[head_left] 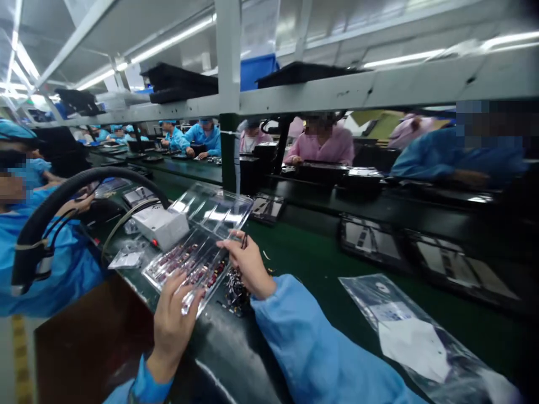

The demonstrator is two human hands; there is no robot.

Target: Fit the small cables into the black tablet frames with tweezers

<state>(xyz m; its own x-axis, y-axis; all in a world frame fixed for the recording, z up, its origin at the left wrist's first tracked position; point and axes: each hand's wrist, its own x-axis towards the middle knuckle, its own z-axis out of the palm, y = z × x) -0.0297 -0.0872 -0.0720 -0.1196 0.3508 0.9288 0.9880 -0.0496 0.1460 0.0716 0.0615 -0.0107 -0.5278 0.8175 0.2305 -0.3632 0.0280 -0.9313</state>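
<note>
A clear plastic tray [152, 276] with long narrow compartments lies on the bench, holding many small dark red parts. Its transparent lid [229, 205] is raised at the far side. Over the near end of the tray is my left hand [174, 320], fingers spread and fingertips at the tray's edge. My right hand [250, 264] is at the tray's right side with thumb and fingers brought together. A small dark thing shows between these fingers, too small to name. Beside the tray, partly under my right hand, sits a pile of small black parts with wires [236, 292].
A white box [162, 224] with a red light stands behind the tray, near a thick black hose [90, 174]. Small plastic bags [128, 255] lie at left. Flat black-framed panels [370, 241] and a clear bag [412, 336] lie at right. A co-worker's blue sleeve [54, 241] is close at left.
</note>
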